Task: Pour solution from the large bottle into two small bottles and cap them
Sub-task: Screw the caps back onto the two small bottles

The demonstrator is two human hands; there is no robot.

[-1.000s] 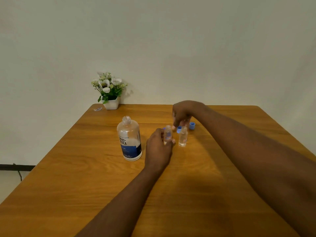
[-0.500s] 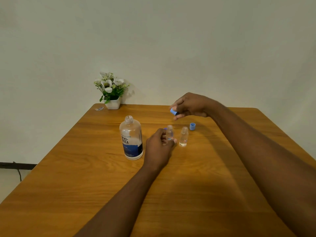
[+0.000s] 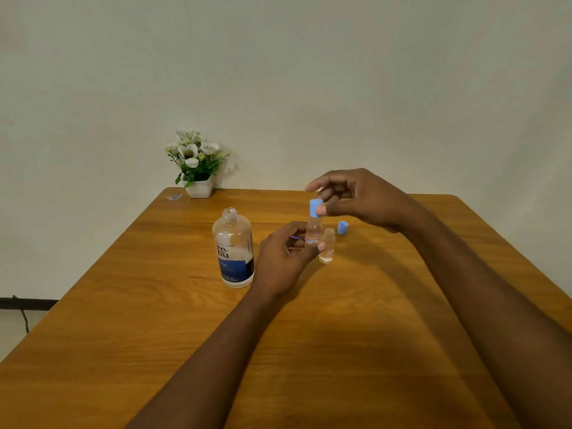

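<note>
The large clear bottle (image 3: 233, 249) with a blue label stands uncapped on the wooden table (image 3: 309, 351). My left hand (image 3: 283, 258) grips a small clear bottle (image 3: 313, 232) around its lower part, lifted off the table. My right hand (image 3: 353, 196) pinches a blue cap (image 3: 315, 207) right on top of that bottle's neck. A second small bottle (image 3: 327, 246) stands uncapped just to the right, with a little liquid at its bottom. Another blue cap (image 3: 342, 227) lies on the table behind it.
A white pot of white flowers (image 3: 196, 168) stands at the table's far left corner by the wall. A small wrapper (image 3: 175, 197) lies next to it. A dark cable (image 3: 21, 311) runs along the floor at the left.
My right hand picked a blue cap off the table and brought it down onto the small bottle. My left hand raised that bottle slightly.
</note>
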